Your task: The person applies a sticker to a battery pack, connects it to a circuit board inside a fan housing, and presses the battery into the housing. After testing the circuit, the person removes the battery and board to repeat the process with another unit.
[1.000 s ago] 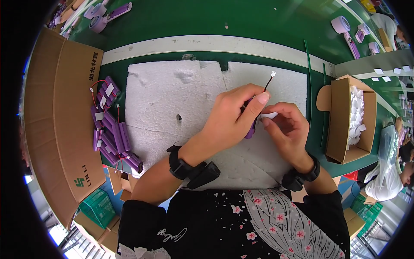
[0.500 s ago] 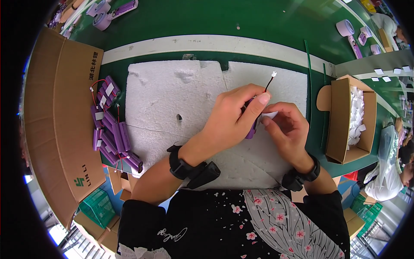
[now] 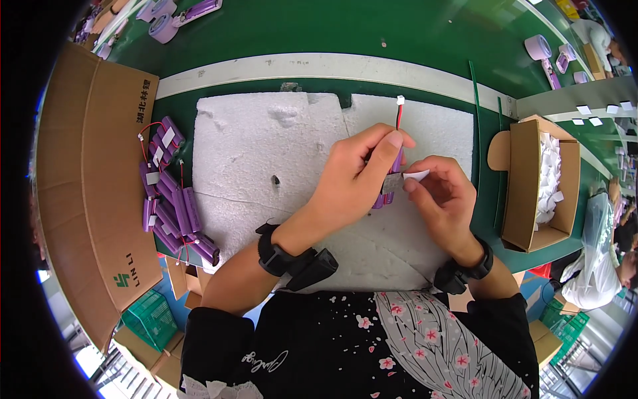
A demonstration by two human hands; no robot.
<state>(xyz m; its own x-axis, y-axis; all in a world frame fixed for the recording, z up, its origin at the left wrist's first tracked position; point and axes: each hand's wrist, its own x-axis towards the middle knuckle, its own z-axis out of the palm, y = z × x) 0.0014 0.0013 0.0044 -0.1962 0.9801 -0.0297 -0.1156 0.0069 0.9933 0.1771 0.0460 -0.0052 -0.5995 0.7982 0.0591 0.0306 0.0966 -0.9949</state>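
Observation:
A purple battery pack (image 3: 379, 201) is gripped in my left hand (image 3: 362, 163), over the white foam board. The pack's red and black wires end in a small white connector (image 3: 400, 100) that points away from me. On the pack's side a grey patch (image 3: 392, 183) now shows; my fingers cover much of the rest. Close by on the right, my right hand (image 3: 442, 196) pinches a small white label (image 3: 417, 175) between thumb and fingers. Its edge is right beside the pack; whether the two touch, I cannot tell.
Several purple battery packs (image 3: 174, 206) with wires and white stickers lie left of the foam board (image 3: 239, 146), beside a large cardboard box (image 3: 100, 179). A small carton (image 3: 520, 193) of white pieces stands right. Beyond a pale rail (image 3: 319, 64), lilac rolls (image 3: 537, 46) sit on the green surface.
My left hand has turned the battery pack, so its grey patch shows and the connector has swung left. My right hand has hardly moved. The lilac rolls have shifted slightly right.

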